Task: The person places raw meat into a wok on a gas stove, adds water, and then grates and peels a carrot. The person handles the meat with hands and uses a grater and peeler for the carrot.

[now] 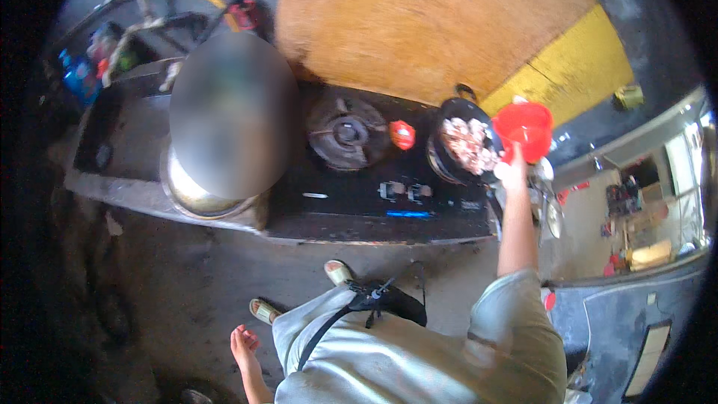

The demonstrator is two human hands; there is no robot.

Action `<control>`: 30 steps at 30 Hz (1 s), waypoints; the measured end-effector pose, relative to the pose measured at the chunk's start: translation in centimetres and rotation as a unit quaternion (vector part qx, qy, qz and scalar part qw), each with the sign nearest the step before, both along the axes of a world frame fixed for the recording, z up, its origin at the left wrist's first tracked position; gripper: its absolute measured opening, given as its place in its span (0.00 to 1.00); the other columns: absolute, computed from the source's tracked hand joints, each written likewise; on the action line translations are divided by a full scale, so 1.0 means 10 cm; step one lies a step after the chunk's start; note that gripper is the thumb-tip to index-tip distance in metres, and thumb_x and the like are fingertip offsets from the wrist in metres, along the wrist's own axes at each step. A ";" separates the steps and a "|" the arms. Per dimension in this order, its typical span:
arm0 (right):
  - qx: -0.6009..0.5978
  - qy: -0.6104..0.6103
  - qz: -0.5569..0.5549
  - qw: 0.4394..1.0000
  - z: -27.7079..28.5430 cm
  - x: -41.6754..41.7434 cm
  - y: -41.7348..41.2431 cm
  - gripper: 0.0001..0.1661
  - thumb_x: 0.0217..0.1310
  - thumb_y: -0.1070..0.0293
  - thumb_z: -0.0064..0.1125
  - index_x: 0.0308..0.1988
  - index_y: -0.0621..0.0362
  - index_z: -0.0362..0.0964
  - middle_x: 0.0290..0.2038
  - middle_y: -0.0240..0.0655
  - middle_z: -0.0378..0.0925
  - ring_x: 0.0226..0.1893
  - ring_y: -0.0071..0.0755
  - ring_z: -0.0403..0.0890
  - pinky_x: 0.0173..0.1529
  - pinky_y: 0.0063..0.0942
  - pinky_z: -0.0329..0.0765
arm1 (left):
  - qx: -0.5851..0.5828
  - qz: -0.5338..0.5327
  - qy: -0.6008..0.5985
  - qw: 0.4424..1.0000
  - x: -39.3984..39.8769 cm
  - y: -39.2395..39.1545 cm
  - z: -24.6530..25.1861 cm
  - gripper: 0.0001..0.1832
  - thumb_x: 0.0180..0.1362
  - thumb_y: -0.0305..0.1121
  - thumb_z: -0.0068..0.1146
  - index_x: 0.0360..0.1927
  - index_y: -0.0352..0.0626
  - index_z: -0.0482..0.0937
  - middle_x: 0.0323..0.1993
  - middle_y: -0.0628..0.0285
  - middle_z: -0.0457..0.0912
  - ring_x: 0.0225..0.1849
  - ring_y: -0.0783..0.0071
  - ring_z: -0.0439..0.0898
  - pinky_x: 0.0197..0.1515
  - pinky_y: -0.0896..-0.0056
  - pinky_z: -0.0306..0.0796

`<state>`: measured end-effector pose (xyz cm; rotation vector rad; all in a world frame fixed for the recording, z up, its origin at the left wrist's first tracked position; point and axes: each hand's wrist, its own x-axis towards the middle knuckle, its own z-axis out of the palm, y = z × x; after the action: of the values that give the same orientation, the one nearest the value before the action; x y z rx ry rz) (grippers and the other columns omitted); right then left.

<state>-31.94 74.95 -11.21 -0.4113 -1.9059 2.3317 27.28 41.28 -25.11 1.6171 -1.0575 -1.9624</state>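
Note:
My right hand (513, 173) grips the near rim of a red plastic bowl (524, 132), tilted beside a black pan. The bowl's visible interior shows no food. Pale pink chunks, apparently raw meat (470, 145), lie in the pan (449, 109), which rests on the right side of a black gas cooktop (359, 202). Low on the left, away from the counter, my left hand (245, 343) hangs with loosely bent fingers and nothing visible in it.
A bare burner (348, 132) and a small red object (402, 134) are left of the pan. Further left sits a large round metal vessel (196, 196), mostly hidden by blur, beside a sink (126, 140). An orange board (415, 22) stands behind the cooktop.

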 end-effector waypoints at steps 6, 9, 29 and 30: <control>-0.316 0.010 0.332 0.889 0.44 1.51 -1.20 0.30 0.58 0.48 0.38 0.53 0.58 0.55 0.39 0.37 0.72 0.33 0.36 0.75 0.32 0.29 0.73 | -0.071 0.014 0.003 0.997 0.89 -1.11 0.10 0.12 0.58 0.39 0.42 0.36 0.41 0.70 0.22 0.68 0.71 0.20 0.82 0.69 0.21 0.81 0.64; -0.369 -0.090 0.339 0.860 0.53 2.16 -2.33 0.29 0.59 0.48 0.37 0.53 0.56 0.56 0.27 0.27 0.72 0.12 0.23 0.68 0.16 0.25 0.69 | -0.181 -0.045 -0.088 0.979 1.21 -1.92 0.36 0.10 0.56 0.35 0.44 0.34 0.38 0.71 0.21 0.66 0.73 0.21 0.82 0.70 0.22 0.80 0.65; -0.132 -0.219 0.476 0.842 -0.41 3.25 -7.76 0.14 0.56 0.60 0.46 0.40 0.54 0.61 0.27 0.38 0.71 0.16 0.31 0.71 0.17 0.26 0.70 | -0.719 -0.365 -0.093 0.584 -0.83 -6.14 2.11 0.06 0.47 0.32 0.52 0.27 0.42 0.75 0.26 0.59 0.73 0.33 0.60 0.73 0.34 0.65 0.68; -0.130 -0.223 0.471 0.843 -0.39 3.26 -7.86 0.16 0.55 0.60 0.46 0.42 0.54 0.61 0.26 0.38 0.71 0.15 0.30 0.71 0.16 0.27 0.71 | -0.732 -0.384 -0.089 0.556 -1.03 -6.35 2.11 0.06 0.47 0.33 0.52 0.27 0.42 0.74 0.26 0.59 0.72 0.33 0.60 0.73 0.33 0.64 0.68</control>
<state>0.67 -3.67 -15.14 0.0159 -2.3670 3.3879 16.95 -22.20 -4.00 0.2663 -2.6455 -0.3739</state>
